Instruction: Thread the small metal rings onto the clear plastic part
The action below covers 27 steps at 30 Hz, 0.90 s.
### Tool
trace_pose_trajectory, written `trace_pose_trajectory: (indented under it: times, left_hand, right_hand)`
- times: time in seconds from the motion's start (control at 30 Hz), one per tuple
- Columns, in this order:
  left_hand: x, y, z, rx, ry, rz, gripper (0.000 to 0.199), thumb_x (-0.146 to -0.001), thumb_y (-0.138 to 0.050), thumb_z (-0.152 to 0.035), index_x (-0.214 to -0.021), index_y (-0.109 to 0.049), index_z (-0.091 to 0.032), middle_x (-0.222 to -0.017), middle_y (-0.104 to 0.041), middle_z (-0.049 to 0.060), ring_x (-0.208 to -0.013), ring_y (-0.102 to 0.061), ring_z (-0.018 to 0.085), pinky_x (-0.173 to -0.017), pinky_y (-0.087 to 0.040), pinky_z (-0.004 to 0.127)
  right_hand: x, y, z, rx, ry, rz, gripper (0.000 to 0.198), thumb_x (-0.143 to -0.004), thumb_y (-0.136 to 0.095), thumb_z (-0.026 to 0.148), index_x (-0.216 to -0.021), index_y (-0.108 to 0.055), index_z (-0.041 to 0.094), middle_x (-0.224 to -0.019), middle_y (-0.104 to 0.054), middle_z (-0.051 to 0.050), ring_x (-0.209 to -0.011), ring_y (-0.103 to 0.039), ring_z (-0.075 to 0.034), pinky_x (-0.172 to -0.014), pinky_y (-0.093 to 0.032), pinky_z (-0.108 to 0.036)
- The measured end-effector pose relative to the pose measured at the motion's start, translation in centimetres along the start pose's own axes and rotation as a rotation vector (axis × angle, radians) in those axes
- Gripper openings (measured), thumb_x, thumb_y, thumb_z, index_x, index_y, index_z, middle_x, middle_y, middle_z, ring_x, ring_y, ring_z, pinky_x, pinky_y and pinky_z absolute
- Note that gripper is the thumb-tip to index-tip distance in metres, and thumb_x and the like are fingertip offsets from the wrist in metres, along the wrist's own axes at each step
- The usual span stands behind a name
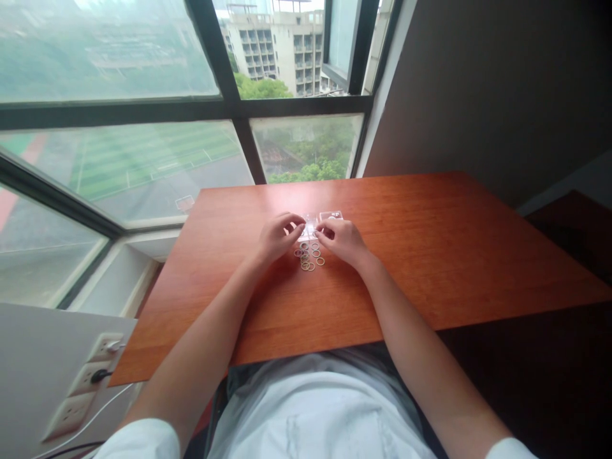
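My left hand [281, 236] is curled at the left side of a small clear plastic box [310, 228], thumb and fingertips close together in a pinch. Opposite it, my right hand [345, 240] pinches at the box's right side. Whatever lies between the fingertips of either hand is too small to make out. Just in front of the box, several small pale rings [305, 258] lie in a loose cluster on the wooden table, some overlapping. Behind my right fingers a clear lid-like piece with printing [331, 215] is partly hidden.
The reddish-brown table [430, 255] reaches far to the right. Dark-framed windows [234, 108] rise behind it, with a grey wall [478, 95] on the right. Wall sockets [90, 376] with plugs and cables are at the lower left, beside the table's edge.
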State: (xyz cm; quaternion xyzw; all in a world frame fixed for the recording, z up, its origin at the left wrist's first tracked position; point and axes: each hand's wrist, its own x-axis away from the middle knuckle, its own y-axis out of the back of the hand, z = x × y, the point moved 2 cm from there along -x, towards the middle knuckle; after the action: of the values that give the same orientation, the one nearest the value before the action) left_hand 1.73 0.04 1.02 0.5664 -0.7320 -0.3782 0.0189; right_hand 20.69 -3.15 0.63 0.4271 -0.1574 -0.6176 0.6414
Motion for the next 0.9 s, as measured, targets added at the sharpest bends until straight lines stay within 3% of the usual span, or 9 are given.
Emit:
trace_pose_trajectory:
  times: [0.27,0.57,0.67,0.9]
  left_hand:
    - [0.1,-1.1,-0.9,0.066,-0.091,0.149,0.016,-0.084,-0.064,-0.03,-0.089,-0.071,-0.016,-0.08,-0.067,0.004,-0.06,-0.058,0.009,-0.054,-0.045,0.02]
    - [0.1,-1.4,-0.4,-0.016,-0.116,0.104,0.012,-0.084,-0.06,-0.023,-0.084,-0.07,-0.016,-0.076,-0.067,0.003,-0.059,-0.057,0.009,-0.054,-0.044,0.019]
    - [0.0,-0.5,-0.1,-0.053,-0.081,0.05,0.011,-0.084,-0.061,-0.024,-0.084,-0.07,-0.017,-0.077,-0.069,0.003,-0.061,-0.059,0.01,-0.055,-0.045,0.02]
    - [-0.3,2.0,1.2,-0.136,0.039,-0.101,0.015,-0.083,-0.062,-0.03,-0.085,-0.071,-0.018,-0.076,-0.07,0.002,-0.062,-0.059,0.012,-0.057,-0.046,0.022]
  right_hand:
    - [0.1,0.1,0.1,0.004,0.021,-0.015,0.013,-0.085,-0.062,0.03,-0.089,-0.071,0.022,-0.075,-0.069,0.0,-0.068,-0.059,-0.014,-0.067,-0.041,-0.025]
    - [0.1,-0.1,-0.1,0.001,0.033,-0.011,0.015,-0.085,-0.063,0.029,-0.096,-0.071,0.023,-0.073,-0.068,0.001,-0.067,-0.059,-0.014,-0.067,-0.041,-0.025]
    - [0.1,0.0,-0.2,-0.011,0.022,-0.036,0.019,-0.084,-0.062,0.027,-0.102,-0.07,0.024,-0.071,-0.067,0.002,-0.065,-0.059,-0.014,-0.068,-0.043,-0.025]
    - [0.0,0.0,-0.4,0.02,0.021,-0.037,0.015,-0.084,-0.062,0.026,-0.096,-0.071,0.023,-0.073,-0.068,0.001,-0.068,-0.06,-0.014,-0.067,-0.043,-0.025]
